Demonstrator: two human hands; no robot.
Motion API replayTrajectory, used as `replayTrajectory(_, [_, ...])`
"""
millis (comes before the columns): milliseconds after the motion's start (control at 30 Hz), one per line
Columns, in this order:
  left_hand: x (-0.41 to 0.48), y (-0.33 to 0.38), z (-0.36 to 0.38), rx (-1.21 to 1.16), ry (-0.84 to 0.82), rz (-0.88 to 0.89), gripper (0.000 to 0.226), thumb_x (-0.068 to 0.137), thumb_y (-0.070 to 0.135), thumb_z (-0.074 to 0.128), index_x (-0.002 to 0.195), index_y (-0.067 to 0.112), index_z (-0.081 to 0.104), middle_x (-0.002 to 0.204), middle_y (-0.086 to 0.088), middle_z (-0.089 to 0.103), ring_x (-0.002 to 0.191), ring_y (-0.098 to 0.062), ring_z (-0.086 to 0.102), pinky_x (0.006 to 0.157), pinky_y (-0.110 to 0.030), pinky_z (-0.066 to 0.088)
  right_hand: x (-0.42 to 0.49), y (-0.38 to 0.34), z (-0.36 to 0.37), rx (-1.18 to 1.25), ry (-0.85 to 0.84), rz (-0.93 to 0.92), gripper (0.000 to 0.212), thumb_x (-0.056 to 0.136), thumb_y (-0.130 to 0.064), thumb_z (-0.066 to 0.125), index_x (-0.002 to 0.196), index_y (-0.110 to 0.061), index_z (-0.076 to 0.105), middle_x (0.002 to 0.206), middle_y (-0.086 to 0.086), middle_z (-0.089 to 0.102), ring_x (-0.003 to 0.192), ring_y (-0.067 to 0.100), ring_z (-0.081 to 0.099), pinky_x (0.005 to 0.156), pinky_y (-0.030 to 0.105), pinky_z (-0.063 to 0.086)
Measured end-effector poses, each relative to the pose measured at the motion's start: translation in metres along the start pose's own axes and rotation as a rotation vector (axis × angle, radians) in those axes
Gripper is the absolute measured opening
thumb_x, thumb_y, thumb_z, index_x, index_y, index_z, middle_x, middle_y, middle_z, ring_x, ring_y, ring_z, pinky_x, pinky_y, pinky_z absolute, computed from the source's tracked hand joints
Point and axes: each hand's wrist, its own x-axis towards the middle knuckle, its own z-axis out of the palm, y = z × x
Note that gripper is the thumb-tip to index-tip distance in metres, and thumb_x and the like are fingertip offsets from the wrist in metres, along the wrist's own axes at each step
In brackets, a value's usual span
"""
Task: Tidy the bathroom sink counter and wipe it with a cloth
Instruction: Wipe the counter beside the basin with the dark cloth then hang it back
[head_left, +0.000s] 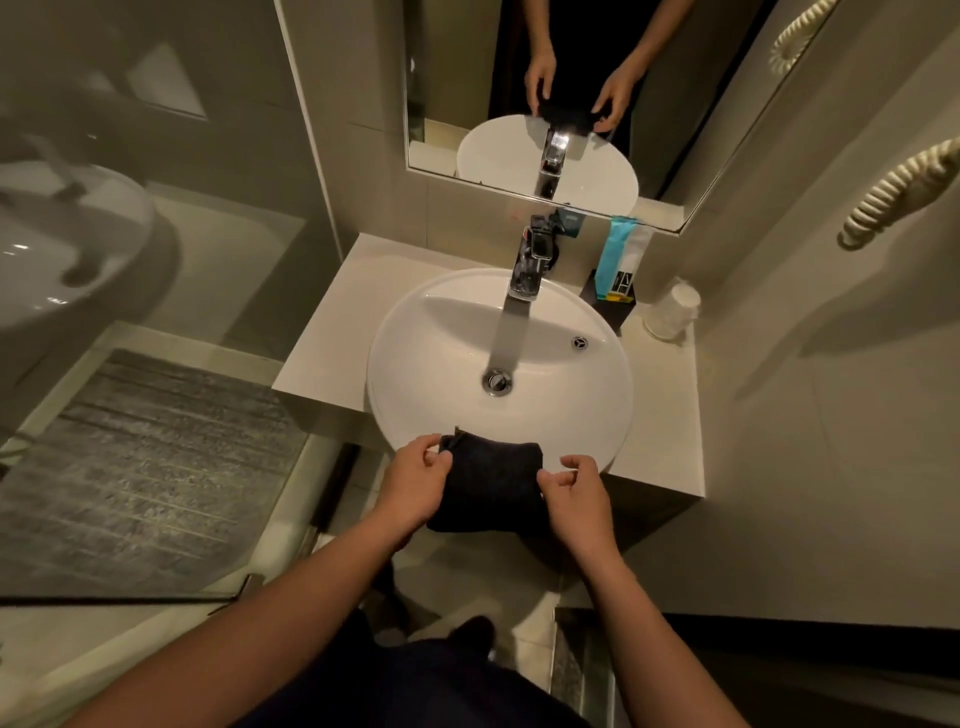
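A dark folded cloth (488, 480) lies draped over the near rim of the round white basin (415, 374), low in the centre of the frame, its long axis running left to right across the picture. The left hand (415, 486) pinches the cloth's left edge between thumb and fingers; the right hand (571, 491) pinches its right edge the same way, so both hands are closed on the cloth and equally near it, one at each end.

The beige counter (332, 332) wraps around the basin. Its left stretch looks bare, while the upper right corner of it holds a white paper cup (670, 312), a light-blue and white sachet (621, 260) leaning against the mirror (670, 130), and a small black box (618, 306) beneath the sachet. Something dark sits behind the chrome faucet (524, 275), though the view is too poor to say what.

The wiping seems about to start or just finished: the cloth is folded and gathered, not spread on the counter. From here the counter lies beyond and to either side of the hands, the left stretch nearer the left hand, the cluttered right corner nearer the right.
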Motion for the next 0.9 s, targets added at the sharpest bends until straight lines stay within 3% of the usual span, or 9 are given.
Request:
replayTrajectory(67, [0.003, -0.007, -0.003, 0.207, 0.097, 0.062, 0.047, 0.103, 0.021, 0.055, 0.149, 0.013, 0.049, 0.136, -0.01, 0.06, 0.124, -0.024, 0.056, 0.107, -0.038, 0.047, 0.001, 0.007, 0.002, -0.216, 0.016, -0.095, 0.037, 0.098, -0.027, 0.064, 0.132, -0.018, 0.053, 0.11, 0.0, 0.062, 0.094, 0.013, 0.063, 0.078, 0.025, 0.054])
replayTrajectory(200, [0.006, -0.023, -0.011, 0.458, 0.09, 0.316, 0.051, 0.1, 0.027, 0.06, 0.149, 0.017, 0.049, 0.148, -0.006, 0.051, 0.138, -0.024, 0.043, 0.116, -0.044, 0.039, 0.002, 0.017, 0.002, -0.49, -0.04, -0.366, 0.042, 0.094, -0.037, 0.068, 0.132, -0.024, 0.057, 0.128, -0.003, 0.056, 0.114, 0.013, 0.056, 0.096, 0.028, 0.049])
replayTrajectory(300, [0.014, -0.032, -0.012, 0.749, -0.024, 0.533, 0.062, 0.096, 0.044, 0.063, 0.152, 0.025, 0.043, 0.159, 0.0, 0.042, 0.146, -0.021, 0.035, 0.121, -0.041, 0.027, 0.006, 0.014, 0.004, -0.65, -0.139, -0.576, 0.058, 0.089, -0.046, 0.07, 0.141, -0.028, 0.052, 0.144, -0.004, 0.052, 0.132, 0.017, 0.048, 0.107, 0.034, 0.041])
replayTrajectory(400, [0.029, -0.043, -0.009, 1.099, -0.223, 0.671, 0.085, 0.089, 0.061, 0.061, 0.159, 0.029, 0.025, 0.171, 0.003, 0.017, 0.156, -0.021, 0.015, 0.125, -0.042, 0.01, 0.013, 0.009, 0.013, -0.837, -0.283, -0.677, 0.082, 0.087, -0.053, 0.069, 0.156, -0.028, 0.032, 0.166, -0.002, 0.029, 0.152, 0.02, 0.027, 0.12, 0.042, 0.029])
replayTrajectory(500, [0.041, -0.047, -0.006, 1.25, -0.306, 0.687, 0.079, 0.091, 0.055, 0.062, 0.157, 0.027, 0.028, 0.165, 0.001, 0.032, 0.153, -0.021, 0.025, 0.125, -0.043, 0.012, 0.017, 0.013, 0.021, -0.932, -0.352, -0.649, 0.079, 0.091, -0.05, 0.065, 0.157, -0.027, 0.027, 0.164, -0.002, 0.033, 0.148, 0.019, 0.034, 0.12, 0.039, 0.026])
replayTrajectory(600, [0.05, -0.041, -0.006, 1.297, -0.33, 0.73, 0.066, 0.093, 0.046, 0.063, 0.151, 0.027, 0.038, 0.153, 0.003, 0.048, 0.14, -0.02, 0.042, 0.122, -0.043, 0.022, 0.014, 0.024, 0.024, -0.904, -0.236, -0.634, 0.066, 0.093, -0.048, 0.063, 0.151, -0.027, 0.039, 0.15, -0.003, 0.051, 0.135, 0.016, 0.049, 0.116, 0.034, 0.032])
replayTrajectory(733, [0.053, -0.033, -0.008, 1.351, -0.394, 0.748, 0.065, 0.095, 0.045, 0.062, 0.152, 0.026, 0.037, 0.154, 0.002, 0.047, 0.14, -0.02, 0.043, 0.122, -0.044, 0.023, 0.008, 0.033, 0.029, -0.93, -0.147, -0.655, 0.064, 0.095, -0.05, 0.059, 0.151, -0.025, 0.042, 0.15, -0.002, 0.052, 0.136, 0.016, 0.048, 0.118, 0.033, 0.03])
replayTrajectory(900, [0.051, -0.03, -0.01, 1.368, -0.417, 0.723, 0.069, 0.098, 0.046, 0.059, 0.156, 0.026, 0.029, 0.161, 0.0, 0.039, 0.147, -0.022, 0.033, 0.124, -0.047, 0.014, 0.007, 0.033, 0.03, -0.936, -0.165, -0.64, 0.067, 0.094, -0.054, 0.056, 0.152, -0.025, 0.039, 0.151, -0.003, 0.05, 0.138, 0.015, 0.046, 0.119, 0.033, 0.029])
